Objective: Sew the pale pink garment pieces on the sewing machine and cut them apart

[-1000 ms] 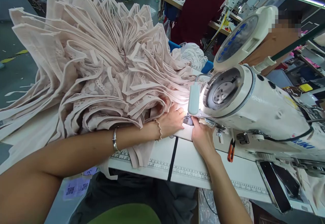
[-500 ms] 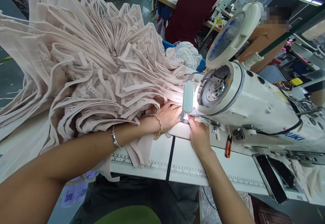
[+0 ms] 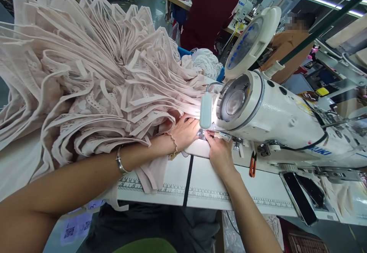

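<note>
My left hand (image 3: 185, 132) lies palm down beside the presser foot (image 3: 202, 133) of a white sewing machine (image 3: 275, 115). Its fingers stretch forward, a little apart, over the edge of a beige lace-trimmed garment (image 3: 160, 119). On the other side of the foot is my right hand (image 3: 221, 153), its thumb and forefinger close together at the foot. The rest of its fingers curl under the machine head, and what they grip is hidden. A lamp lights the needle area brightly.
A large heap of beige garments (image 3: 94, 65) covers the table's left side. Orange thread snips (image 3: 252, 164) and a phone (image 3: 298, 197) lie to the right. A printed ruler (image 3: 206, 193) runs along the front edge. Two people (image 3: 209, 12) are beyond the machine.
The whole view has shifted slightly, so things sit further left. The disc at the machine's end showed distinct holes and now looks smeared into rings. My hands stay at the foot.
</note>
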Tool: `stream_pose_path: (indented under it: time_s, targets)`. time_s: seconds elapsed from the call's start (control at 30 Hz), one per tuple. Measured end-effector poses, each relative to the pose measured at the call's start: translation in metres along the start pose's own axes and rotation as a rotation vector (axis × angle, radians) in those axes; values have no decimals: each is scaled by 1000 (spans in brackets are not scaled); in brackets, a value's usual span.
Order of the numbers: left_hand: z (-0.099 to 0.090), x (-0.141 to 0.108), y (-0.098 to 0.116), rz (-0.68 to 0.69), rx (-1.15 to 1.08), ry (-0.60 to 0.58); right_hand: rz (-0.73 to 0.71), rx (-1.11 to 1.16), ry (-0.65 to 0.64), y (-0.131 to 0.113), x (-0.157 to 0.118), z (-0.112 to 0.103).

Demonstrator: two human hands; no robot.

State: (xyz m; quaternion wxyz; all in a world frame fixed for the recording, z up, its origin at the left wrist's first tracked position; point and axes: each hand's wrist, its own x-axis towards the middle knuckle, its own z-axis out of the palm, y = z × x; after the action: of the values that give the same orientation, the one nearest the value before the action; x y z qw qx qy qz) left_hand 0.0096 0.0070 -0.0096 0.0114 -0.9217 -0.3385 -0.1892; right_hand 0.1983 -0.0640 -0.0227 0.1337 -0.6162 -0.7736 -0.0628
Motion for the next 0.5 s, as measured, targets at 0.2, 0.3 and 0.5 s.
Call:
stream_pose_path:
  time_s: [0.2, 0.3, 0.5]
  targets:
    - [-17, -1, 7, 37, 103, 3, -38, -95, 19, -6, 0, -2]
    - [-36, -16, 19, 215, 160, -35, -49, -130, 29, -7, -1, -2]
    - [-70, -81, 26, 285, 94, 49, -4, -71, 7, -5, -1, 0]
